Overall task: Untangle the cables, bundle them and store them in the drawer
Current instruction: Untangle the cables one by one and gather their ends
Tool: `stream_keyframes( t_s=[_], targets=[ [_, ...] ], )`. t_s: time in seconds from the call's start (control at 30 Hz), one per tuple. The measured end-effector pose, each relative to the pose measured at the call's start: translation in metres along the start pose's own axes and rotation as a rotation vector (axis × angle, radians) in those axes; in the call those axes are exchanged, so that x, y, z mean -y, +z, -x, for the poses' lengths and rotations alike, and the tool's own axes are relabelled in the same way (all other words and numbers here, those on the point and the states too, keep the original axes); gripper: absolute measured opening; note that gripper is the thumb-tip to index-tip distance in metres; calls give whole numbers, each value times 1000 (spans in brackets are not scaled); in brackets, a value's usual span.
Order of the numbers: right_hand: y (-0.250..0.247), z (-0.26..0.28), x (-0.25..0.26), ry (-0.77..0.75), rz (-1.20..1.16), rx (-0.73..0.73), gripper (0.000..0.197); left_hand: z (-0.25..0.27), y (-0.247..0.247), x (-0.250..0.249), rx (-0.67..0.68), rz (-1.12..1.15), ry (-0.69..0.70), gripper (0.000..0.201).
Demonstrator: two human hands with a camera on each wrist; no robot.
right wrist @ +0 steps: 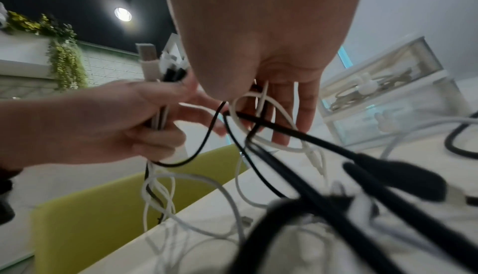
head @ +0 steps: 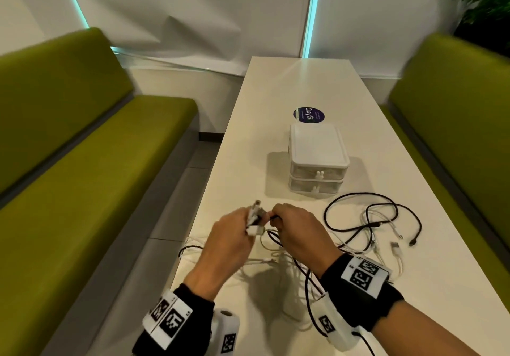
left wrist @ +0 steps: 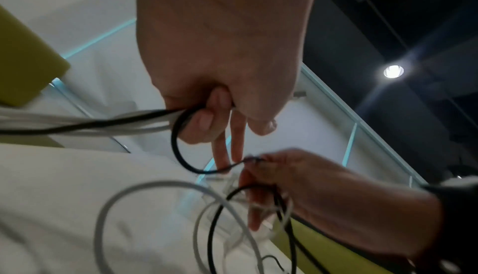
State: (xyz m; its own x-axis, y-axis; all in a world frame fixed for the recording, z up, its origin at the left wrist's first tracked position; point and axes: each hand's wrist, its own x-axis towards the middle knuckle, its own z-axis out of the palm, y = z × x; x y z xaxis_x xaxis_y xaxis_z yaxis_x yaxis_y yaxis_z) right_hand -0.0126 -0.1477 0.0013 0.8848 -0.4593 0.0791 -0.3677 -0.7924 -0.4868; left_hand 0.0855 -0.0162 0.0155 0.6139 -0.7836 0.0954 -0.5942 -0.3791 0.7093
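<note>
My left hand [head: 252, 225] grips a bunch of white and black cable plug ends [head: 256, 214] above the white table [head: 303, 85]; the plugs [right wrist: 160, 63] stick up out of the fist in the right wrist view. The right hand [head: 271, 219], close beside it, pinches a thin black cable [left wrist: 181, 155] that loops between both hands. Loops of white cable [right wrist: 261, 123] drape over the right hand's fingers [right wrist: 302, 110]. More tangled black and white cables [head: 372, 225] lie on the table to the right. Behind them stands a white two-drawer unit [head: 317, 159], both drawers shut.
Cables are visible inside the clear upper drawer [right wrist: 383, 82]. A round dark sticker [head: 308, 114] lies on the table behind the unit. Green benches [head: 91, 162] flank the table on both sides. The table's left edge [head: 201, 203] runs close to my left hand.
</note>
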Motion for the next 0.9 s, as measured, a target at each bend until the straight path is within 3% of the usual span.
stream_keyframes(
  t_s=[0.07,0.13,0.3,0.37,0.5,0.57,0.67,0.77,0.83,0.9],
  targets=[
    [0,2,3,-34,37,-1,18,4,4,-6,94,-130,-26,14],
    [2,5,3,-45,75,15,16,5,1,-7,92,-192,-37,23],
    [2,10,3,4,129,59,35,-1,-15,10,-135,-77,-97,29],
    [1,11,5,-12,205,88,36,-5,-18,20,-225,-55,-138,29],
    [0,19,0,-87,458,205,34,-10,-37,37,-438,210,-277,32],
    [0,23,-7,-95,477,210,33,-10,-48,41,-418,188,-292,32],
    [1,22,-12,-58,463,172,40,-8,-44,40,-343,-38,-259,21],
    [5,19,-12,-95,510,190,41,-2,-36,28,-470,-110,-179,18],
    [7,19,-13,-102,520,192,40,0,-32,20,-503,-98,-41,34],
    [8,19,-13,-103,520,183,40,2,-23,12,-391,-31,66,52]
  ],
)
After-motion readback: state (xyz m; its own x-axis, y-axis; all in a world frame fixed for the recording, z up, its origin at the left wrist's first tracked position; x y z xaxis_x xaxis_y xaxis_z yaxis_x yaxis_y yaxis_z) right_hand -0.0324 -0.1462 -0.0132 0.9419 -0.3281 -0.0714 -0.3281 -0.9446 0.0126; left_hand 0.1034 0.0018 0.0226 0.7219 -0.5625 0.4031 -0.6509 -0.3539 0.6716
